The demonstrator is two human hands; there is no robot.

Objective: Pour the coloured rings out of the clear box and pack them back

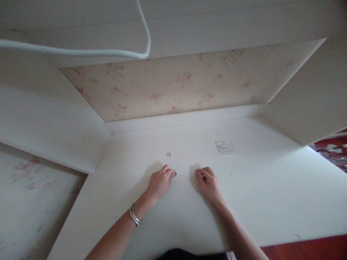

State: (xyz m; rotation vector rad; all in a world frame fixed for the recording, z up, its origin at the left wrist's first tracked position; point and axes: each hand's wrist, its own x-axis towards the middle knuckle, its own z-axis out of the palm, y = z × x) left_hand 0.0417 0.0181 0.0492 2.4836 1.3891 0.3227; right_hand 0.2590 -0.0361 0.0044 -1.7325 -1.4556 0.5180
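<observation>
The left hand, a silver bangle on its wrist, is near the centre of the frame with thumb and fingertips closed on a small dark piece, whose edge shows at the tips; what it is cannot be made out. The right hand is just right of centre, well apart from the left, its thumb and forefinger curled close together; whether they pinch anything, I cannot tell. Both are low over the white worktop. A small round ring lies on the worktop just beyond the left hand, a little above the middle of the hands. Farther right, beyond the right hand, lies a clear case. Floral wallpaper spans the upper middle, and a white cable bends across the upper left.
</observation>
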